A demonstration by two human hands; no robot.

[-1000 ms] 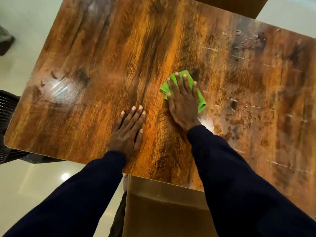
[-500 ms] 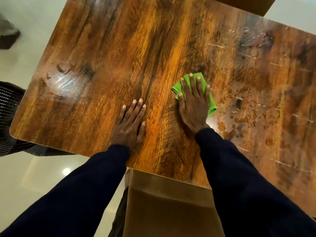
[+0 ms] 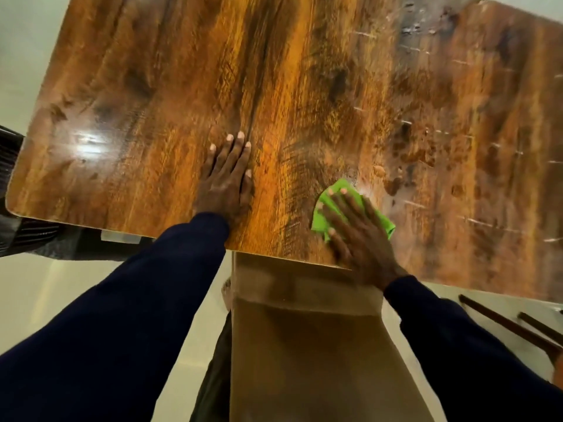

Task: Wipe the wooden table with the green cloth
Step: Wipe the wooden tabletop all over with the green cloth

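Note:
The wooden table (image 3: 152,102) fills the upper part of the head view, glossy, with dark grain. A small folded green cloth (image 3: 330,202) lies flat on it close to the near edge. My right hand (image 3: 359,233) presses on the cloth with straight, spread fingers and covers most of it. My left hand (image 3: 227,181) rests palm down on the bare wood to the left of the cloth, fingers straight and together. Wet streaks and droplets (image 3: 426,141) mark the right half of the table.
A tan chair back (image 3: 304,330) stands against the near table edge between my arms. Dark chair legs (image 3: 511,327) show at the lower right. A dark slatted object (image 3: 12,159) sits past the table's left edge. Pale glossy floor surrounds the table.
My right hand has dragged the green cloth from the middle of the table toward the near edge. My left hand has stayed pressed on the wood. The view has shifted down.

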